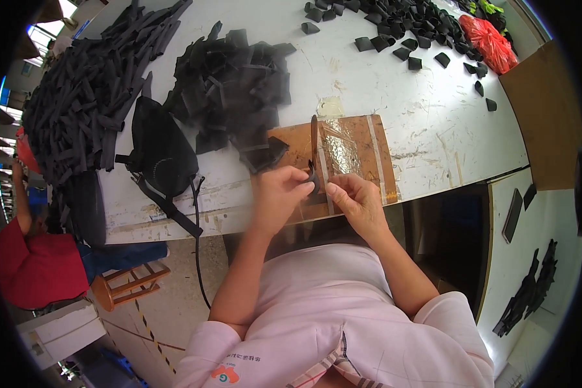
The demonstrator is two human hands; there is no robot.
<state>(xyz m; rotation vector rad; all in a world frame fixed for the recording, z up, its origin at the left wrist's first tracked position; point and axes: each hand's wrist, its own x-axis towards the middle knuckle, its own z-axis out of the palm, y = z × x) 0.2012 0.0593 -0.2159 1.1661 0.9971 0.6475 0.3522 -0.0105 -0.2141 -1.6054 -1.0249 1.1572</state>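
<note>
Two hands meet at the near edge of the worktop (394, 97), over a brown board (349, 145) patched with clear tape. The left hand (278, 194) and the right hand (357, 199) each pinch one end of a small black strip piece (312, 176); both grips are narrow, closed on that piece, with fingertips nearly touching. The piece sits between the two hands, just above the board, at the centre of the view. Holding it from both ends appears to keep it taut and steady above the board.

A long dark blade-like tool (314, 137) lies on the board at 12 o'clock from the hands, pointing away from the person; whether it is a knife cannot be told. It rests within easy reach, probably so either hand can take it without moving off the board.

Loose black strips form a heap (236, 77) at 11 o'clock, touching the board's left corner, likely as feed stock. A larger pile of long strips (84, 97) lies at 10 o'clock, well apart. Small folded black pieces (401, 26) are scattered at 1 o'clock, far from the hands. A black bag (161, 152) sits at 9 o'clock near the worktop edge
</note>
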